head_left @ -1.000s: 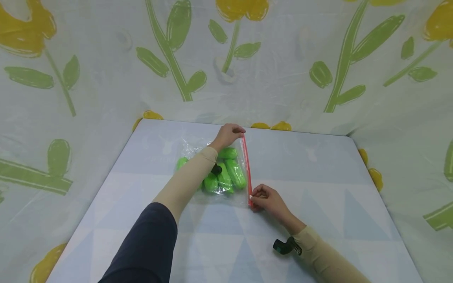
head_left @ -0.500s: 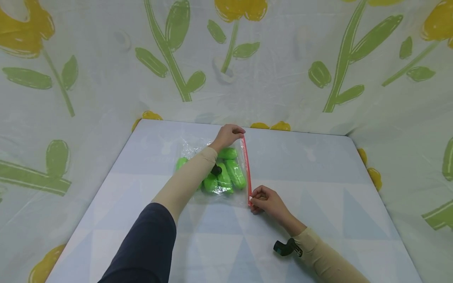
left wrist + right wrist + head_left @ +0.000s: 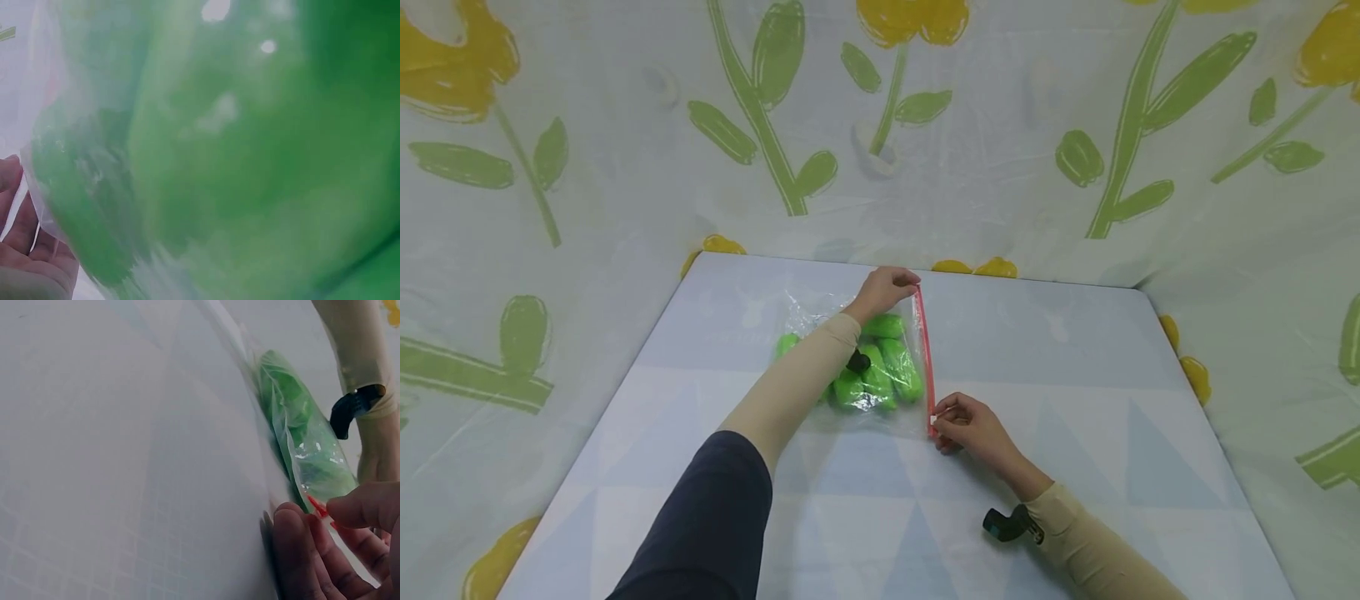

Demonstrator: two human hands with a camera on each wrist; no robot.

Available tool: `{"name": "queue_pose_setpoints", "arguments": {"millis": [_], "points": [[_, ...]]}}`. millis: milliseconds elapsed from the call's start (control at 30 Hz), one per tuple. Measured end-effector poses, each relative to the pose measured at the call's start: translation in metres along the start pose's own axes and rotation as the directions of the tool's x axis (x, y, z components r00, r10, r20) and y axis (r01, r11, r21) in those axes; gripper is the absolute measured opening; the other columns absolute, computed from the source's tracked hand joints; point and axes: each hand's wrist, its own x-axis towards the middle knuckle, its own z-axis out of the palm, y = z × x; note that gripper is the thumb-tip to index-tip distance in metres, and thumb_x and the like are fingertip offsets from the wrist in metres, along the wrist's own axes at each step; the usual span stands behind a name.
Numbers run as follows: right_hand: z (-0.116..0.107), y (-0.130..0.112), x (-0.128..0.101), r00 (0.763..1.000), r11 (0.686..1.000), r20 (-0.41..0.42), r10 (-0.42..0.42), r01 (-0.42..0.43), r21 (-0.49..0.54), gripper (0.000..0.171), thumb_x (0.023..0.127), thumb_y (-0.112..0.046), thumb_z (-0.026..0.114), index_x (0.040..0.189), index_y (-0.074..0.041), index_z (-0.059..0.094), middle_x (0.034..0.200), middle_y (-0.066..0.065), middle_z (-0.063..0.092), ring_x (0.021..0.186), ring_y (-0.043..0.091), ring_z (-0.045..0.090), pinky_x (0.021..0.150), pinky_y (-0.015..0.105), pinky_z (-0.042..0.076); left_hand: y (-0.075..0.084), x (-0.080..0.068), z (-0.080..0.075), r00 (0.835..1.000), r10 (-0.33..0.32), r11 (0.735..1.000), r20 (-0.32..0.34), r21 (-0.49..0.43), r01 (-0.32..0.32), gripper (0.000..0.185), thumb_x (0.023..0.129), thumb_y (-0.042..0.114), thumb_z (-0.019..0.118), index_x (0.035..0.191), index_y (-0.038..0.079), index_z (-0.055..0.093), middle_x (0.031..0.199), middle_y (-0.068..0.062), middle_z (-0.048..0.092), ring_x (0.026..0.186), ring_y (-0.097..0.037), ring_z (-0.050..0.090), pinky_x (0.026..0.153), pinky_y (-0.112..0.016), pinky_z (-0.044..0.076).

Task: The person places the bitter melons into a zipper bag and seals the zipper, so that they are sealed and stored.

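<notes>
— How does the bag [image 3: 857,367] lie?
— Flat on the counter [image 3: 1075,400], its red zip strip [image 3: 927,358] running away from the person, mouth facing right.
— And the hands?
— Left hand [image 3: 883,289] pinches the strip's far end; right hand [image 3: 972,423] pinches the near end.

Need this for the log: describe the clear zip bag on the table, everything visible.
The clear zip bag lies flat on the table, thin glossy plastic with a red zip strip along its right edge. Several bright green oblong items fill it. The left hand pinches the strip's far end, the right hand its near end.
</notes>
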Motion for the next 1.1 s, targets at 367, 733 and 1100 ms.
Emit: {"name": "queue_pose_setpoints", "arguments": {"millis": [367, 733, 1100], "points": [[-0.018, 0.022, 0.021, 0.995, 0.997, -0.101, 0.006, -0.014, -0.082, 0.023, 0.088, -0.015, 0.064, 0.107, -0.005, 0.058, 0.094, 0.017, 0.064, 0.072, 0.029, 0.066, 0.063, 0.038, 0.057, 0.003, -0.009, -0.006, 0.996, -0.005, 0.999, -0.091, 0.043, 0.009, 0.033, 0.094, 0.028, 0.055, 0.122, 0.011, 0.060, 0.123, -0.002, 0.059, 0.118, -0.019, 0.050, 0.098, -0.034, 0.042], [-0.037, 0.014, 0.045, 0.978, 0.965, -0.197, -0.068, 0.015, -0.262, 0.026, 0.089, -0.025, 0.062, 0.112, -0.014, 0.060, 0.095, 0.005, 0.064, 0.077, 0.022, 0.063, 0.063, 0.033, 0.054, 0.005, -0.026, -0.018, 0.994, 0.023, 0.998, -0.111, 0.056, -0.017, 0.031, 0.095, 0.033, 0.052, 0.122, 0.019, 0.059, 0.123, 0.003, 0.059, 0.116, -0.015, 0.051, 0.097, -0.031, 0.042], [-0.061, 0.008, 0.064, 0.962, 0.876, -0.251, -0.109, -0.026, -0.481, 0.037, 0.092, -0.031, 0.055, 0.127, -0.017, 0.051, 0.115, 0.005, 0.058, 0.103, 0.023, 0.056, 0.084, 0.041, 0.050, -0.009, -0.058, -0.039, 0.992, 0.058, 0.994, -0.109, 0.097, -0.048, 0.031, 0.096, 0.031, 0.051, 0.122, 0.017, 0.059, 0.123, 0.003, 0.058, 0.117, -0.013, 0.050, 0.101, -0.029, 0.040]]}}
